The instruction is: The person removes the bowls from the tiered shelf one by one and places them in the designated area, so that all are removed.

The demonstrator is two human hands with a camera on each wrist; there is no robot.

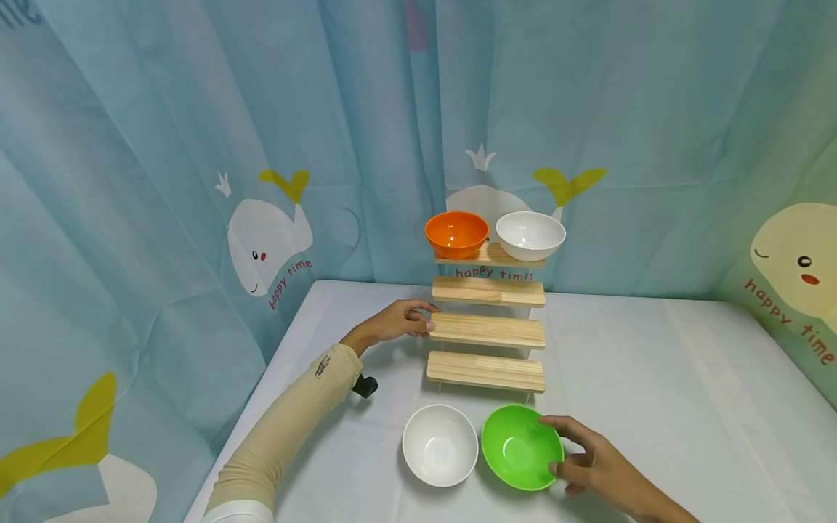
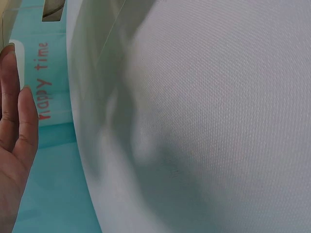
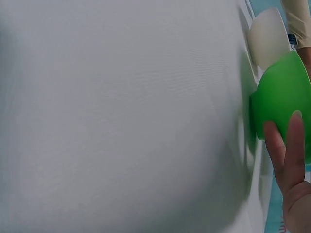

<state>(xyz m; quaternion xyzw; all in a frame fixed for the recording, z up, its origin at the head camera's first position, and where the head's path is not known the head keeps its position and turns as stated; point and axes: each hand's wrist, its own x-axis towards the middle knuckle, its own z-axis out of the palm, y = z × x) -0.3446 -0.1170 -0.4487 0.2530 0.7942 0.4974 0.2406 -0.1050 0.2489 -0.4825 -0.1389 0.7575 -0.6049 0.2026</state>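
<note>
My right hand (image 1: pixel 591 465) holds a green bowl (image 1: pixel 516 447) by its right side, with the index finger at the far rim and the thumb at the near rim. In the right wrist view, two fingers (image 3: pixel 294 150) lie along the green bowl's outer wall. A white bowl (image 1: pixel 440 445) stands on the table just left of it. My left hand (image 1: pixel 400 320) reaches to the left end of a stepped wooden rack (image 1: pixel 487 330); its fingertips touch a middle shelf there. Only part of that hand (image 2: pixel 17 131) shows in the left wrist view, fingers fairly straight.
On the rack's top shelf stand an orange bowl (image 1: pixel 456 234) and a second white bowl (image 1: pixel 530 235). The lower shelves are bare wood. A white cloth (image 1: pixel 654 392) covers the table. Blue curtains (image 1: pixel 386 145) with whale prints hang behind and beside it.
</note>
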